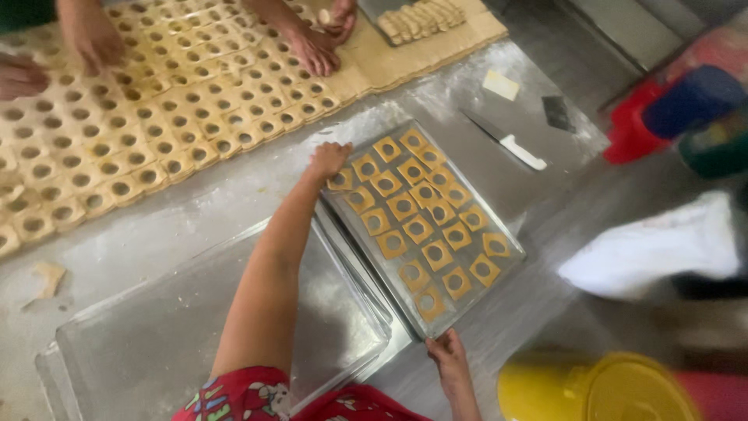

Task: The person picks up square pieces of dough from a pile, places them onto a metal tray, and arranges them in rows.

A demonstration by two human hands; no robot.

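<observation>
Empty shiny metal baking tray [156,343] at 7 o'clock on the floured steel desk [202,210]. Left hand [327,160] pressed on a square holed dough piece [340,181], apparently seating it. Filled flat metal tray [467,292] at centre, twenty-one pieces. Right hand [446,355] curled on its rim, steadying.

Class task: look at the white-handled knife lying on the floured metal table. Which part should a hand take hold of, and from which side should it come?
Grip the white-handled knife by its white handle, the end pointing lower right in the picture, probably coming from that side. The dark blade points upper left, so this keeps fingers off it. The knife lies flat and alone on the floured metal table, beside the metal baking tray of square dough pieces.
</observation>
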